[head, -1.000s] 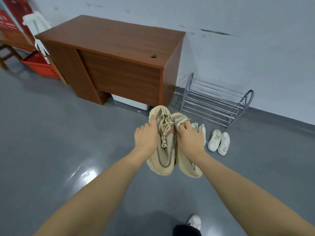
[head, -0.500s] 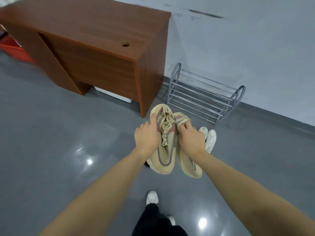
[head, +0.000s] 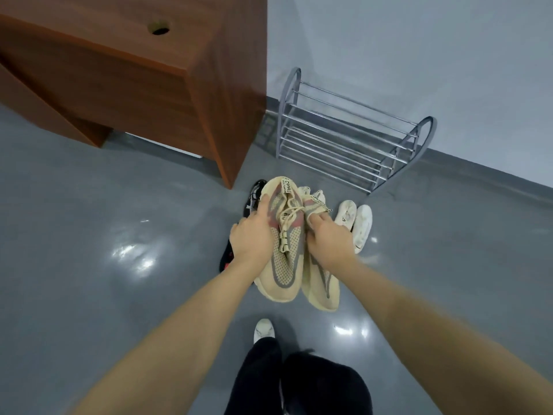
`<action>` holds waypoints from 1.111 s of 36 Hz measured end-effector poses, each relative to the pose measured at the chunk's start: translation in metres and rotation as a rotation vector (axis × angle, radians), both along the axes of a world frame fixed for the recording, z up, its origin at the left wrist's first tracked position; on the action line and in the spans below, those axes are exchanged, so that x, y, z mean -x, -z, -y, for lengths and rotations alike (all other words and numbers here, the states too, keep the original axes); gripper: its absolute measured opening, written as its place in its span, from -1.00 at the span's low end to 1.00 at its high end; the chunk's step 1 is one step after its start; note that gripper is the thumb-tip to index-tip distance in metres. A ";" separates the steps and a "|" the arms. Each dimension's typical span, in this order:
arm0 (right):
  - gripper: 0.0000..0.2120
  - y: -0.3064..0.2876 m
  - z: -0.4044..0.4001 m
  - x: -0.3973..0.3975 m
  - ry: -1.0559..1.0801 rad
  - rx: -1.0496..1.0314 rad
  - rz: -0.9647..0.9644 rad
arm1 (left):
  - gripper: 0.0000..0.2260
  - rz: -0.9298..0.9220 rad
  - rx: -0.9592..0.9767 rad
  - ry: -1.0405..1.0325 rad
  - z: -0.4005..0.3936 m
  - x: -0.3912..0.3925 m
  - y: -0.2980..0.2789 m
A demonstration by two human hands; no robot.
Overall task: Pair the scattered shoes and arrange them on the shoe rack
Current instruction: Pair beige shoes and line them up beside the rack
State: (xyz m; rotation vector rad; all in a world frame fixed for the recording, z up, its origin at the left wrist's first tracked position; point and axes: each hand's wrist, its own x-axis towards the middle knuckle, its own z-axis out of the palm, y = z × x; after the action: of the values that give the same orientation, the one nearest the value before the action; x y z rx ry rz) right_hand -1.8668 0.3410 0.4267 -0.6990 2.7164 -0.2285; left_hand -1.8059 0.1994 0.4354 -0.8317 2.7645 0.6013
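I hold two beige knit sneakers side by side above the floor, toes toward me. My left hand (head: pixel 253 239) grips the left beige sneaker (head: pixel 282 265) at its collar. My right hand (head: pixel 327 236) grips the right beige sneaker (head: pixel 321 283) the same way. Beyond them an empty chrome shoe rack (head: pixel 344 136) stands against the wall. A pair of white shoes (head: pixel 357 223) lies on the floor in front of the rack. A black shoe with red and white marks (head: pixel 254 199) lies partly hidden behind my left hand.
A brown wooden desk (head: pixel 125 85) stands left of the rack, its corner close to the shoes. The grey floor (head: pixel 104 235) is glossy. My own legs in dark trousers (head: pixel 299 381) and a white shoe (head: pixel 264 329) show at the bottom.
The desk and rack have grown larger and nearer as I stepped forward and looked down. The black shoe has come into view. Both hands keep their hold on the beige sneakers.
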 end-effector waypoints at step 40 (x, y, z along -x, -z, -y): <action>-0.83 0.405 -0.101 0.048 -0.091 -0.160 0.271 | -0.50 0.158 -0.023 0.027 -0.088 0.035 0.412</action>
State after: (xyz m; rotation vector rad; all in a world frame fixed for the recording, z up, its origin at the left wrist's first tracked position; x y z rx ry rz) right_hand -1.9145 0.4418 0.0214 -0.6890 2.4085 -0.0766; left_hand -1.8414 0.2870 0.0239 -0.7999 2.6171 0.5370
